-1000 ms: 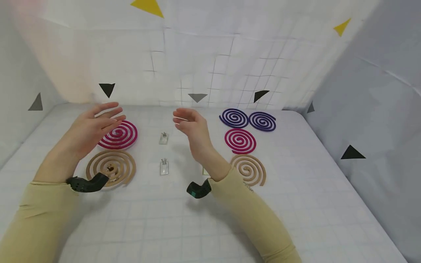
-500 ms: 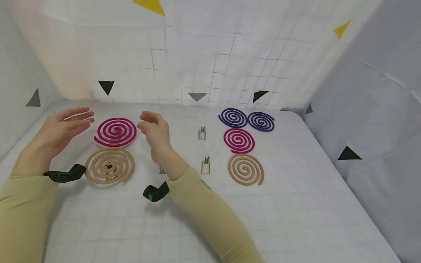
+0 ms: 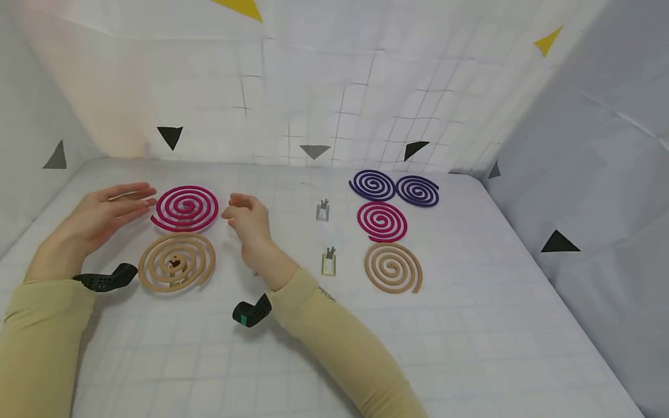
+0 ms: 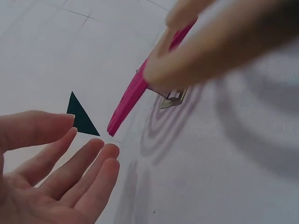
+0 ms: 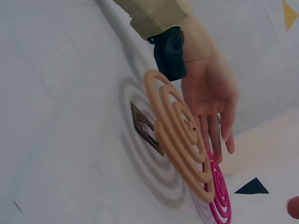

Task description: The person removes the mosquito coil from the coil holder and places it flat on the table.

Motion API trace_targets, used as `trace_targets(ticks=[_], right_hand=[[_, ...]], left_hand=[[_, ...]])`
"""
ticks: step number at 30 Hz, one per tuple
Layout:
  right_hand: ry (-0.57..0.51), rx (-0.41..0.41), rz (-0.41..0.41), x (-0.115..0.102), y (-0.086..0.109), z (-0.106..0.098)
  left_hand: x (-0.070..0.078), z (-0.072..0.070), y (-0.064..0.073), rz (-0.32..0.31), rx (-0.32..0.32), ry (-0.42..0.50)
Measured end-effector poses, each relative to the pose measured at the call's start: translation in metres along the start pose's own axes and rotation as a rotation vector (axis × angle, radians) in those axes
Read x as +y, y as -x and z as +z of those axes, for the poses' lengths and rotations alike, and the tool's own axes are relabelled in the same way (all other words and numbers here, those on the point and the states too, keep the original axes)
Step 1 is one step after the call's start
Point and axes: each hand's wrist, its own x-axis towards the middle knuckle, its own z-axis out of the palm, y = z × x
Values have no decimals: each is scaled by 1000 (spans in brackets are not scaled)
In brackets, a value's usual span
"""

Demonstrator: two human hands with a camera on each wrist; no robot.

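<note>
A pink mosquito coil (image 3: 187, 209) sits raised on a small metal stand, between my two hands. My left hand (image 3: 107, 212) is at its left edge, fingers extended and loosely bent, holding nothing. To its right my right hand (image 3: 252, 226) hovers apart from it, fingers relaxed. Nearer to me, a tan mosquito coil (image 3: 176, 262) stands raised on another metal stand (image 5: 145, 128), its shadow below. In the left wrist view the fingers (image 4: 96, 161) are just left of the pink coil's low edge. Only a fingertip (image 5: 294, 207) of my right hand shows in the right wrist view.
Two small metal stands, one silver (image 3: 322, 212) and one gold-rimmed (image 3: 328, 264), are right of my right hand, which mostly hides another. Farther right lie two purple coils (image 3: 394, 188), a pink coil (image 3: 381, 222) and a tan coil (image 3: 393, 268). White sheeting (image 3: 324, 75) encloses the table.
Both hands have moved left: the left hand from over the pink coil to its left side, the right hand from mid-table to its right side. In the last half second they shift only slightly.
</note>
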Motion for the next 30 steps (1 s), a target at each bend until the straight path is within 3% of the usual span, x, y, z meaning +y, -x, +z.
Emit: trace_targets(ticks=[7, 12, 20, 30], right_hand=[[36, -35, 97, 15, 3, 7], [19, -50, 92, 20, 2, 7], [-46, -139, 106, 24, -1, 4], [-56, -133, 82, 24, -3, 4]], left_hand=[[-2, 0, -1, -48, 1, -27], [-2, 0, -2, -62, 9, -25], [-4, -1, -3, -95, 36, -71], [-5, 3, -5, -86, 50, -32]])
